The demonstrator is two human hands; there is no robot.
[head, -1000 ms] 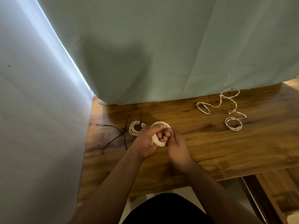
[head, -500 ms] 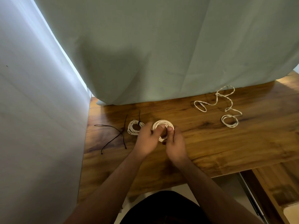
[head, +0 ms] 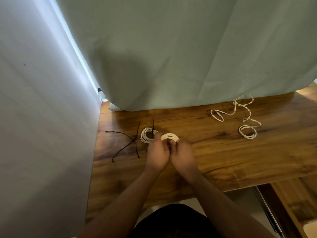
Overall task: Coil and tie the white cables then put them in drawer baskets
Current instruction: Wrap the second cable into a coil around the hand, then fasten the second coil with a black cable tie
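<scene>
Closer together now, the left hand (head: 157, 152) and right hand (head: 182, 152) cover most of the white coil (head: 169, 135).
Their curled fingers grip its near side over the wooden table (head: 223, 160); a tied coil (head: 143, 136) lies just left, black ties (head: 133, 143) beyond it, a loose white cable (head: 246, 119) well to the right.

Single head-worn wide-angle view, forward and steeply down, close above the wooden table (head: 231, 157).

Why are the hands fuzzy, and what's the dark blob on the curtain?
Head view: the left hand and right hand are motion-blurred around the white coil; the blob is a soft shadow on the curtain; light glares off the table.
</scene>
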